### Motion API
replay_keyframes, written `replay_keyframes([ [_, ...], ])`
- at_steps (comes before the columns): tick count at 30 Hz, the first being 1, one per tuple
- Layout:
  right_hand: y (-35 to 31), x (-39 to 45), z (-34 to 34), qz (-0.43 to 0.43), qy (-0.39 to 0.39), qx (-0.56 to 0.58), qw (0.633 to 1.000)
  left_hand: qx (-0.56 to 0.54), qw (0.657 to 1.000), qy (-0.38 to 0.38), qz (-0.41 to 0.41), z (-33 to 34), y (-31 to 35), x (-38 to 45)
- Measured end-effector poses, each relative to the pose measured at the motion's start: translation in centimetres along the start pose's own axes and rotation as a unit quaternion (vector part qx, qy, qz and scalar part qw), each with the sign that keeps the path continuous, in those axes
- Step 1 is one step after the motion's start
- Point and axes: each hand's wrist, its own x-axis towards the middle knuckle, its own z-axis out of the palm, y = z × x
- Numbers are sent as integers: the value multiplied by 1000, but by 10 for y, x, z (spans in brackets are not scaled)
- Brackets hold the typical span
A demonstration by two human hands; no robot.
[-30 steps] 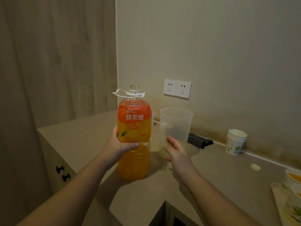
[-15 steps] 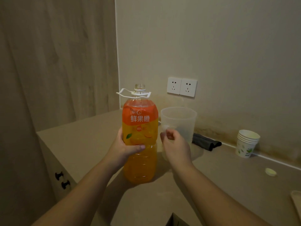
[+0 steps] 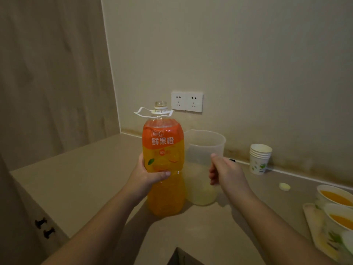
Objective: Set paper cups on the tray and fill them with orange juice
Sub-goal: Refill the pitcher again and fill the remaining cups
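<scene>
My left hand (image 3: 150,175) grips an uncapped orange juice bottle (image 3: 164,150) around its middle; the bottle is upright with its base at the countertop. My right hand (image 3: 225,173) has its fingers curled on the near side of a translucent plastic jug (image 3: 202,150) just right of the bottle. A stack of empty paper cups (image 3: 260,159) stands by the wall. Two paper cups filled with juice, one (image 3: 334,197) behind the other (image 3: 342,219), sit on the patterned tray (image 3: 317,232) at the right edge, partly cut off.
The bottle cap (image 3: 284,186) lies on the counter between the cup stack and the tray. A double wall socket (image 3: 187,101) is behind the bottle. The beige counter (image 3: 76,178) extends left to a wooden panel; drawer knobs (image 3: 44,227) sit below its left edge.
My right hand reached the jug and curled onto its near side. My left hand kept holding the bottle upright. The view swung, bringing the tray and filled cups back in at the right.
</scene>
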Motion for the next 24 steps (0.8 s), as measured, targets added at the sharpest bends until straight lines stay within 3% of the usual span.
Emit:
replay_keyframes([
  [5, 1, 6, -40, 1, 12, -13, 1000, 10, 999, -30, 12, 23, 6, 4],
  [11, 10, 11, -64, 28, -1, 34, 999, 52, 998, -16, 21, 22, 8, 6],
  [24, 12, 28, -68, 47, 112, -63, 991, 180, 981, 65, -23, -1, 39, 15],
])
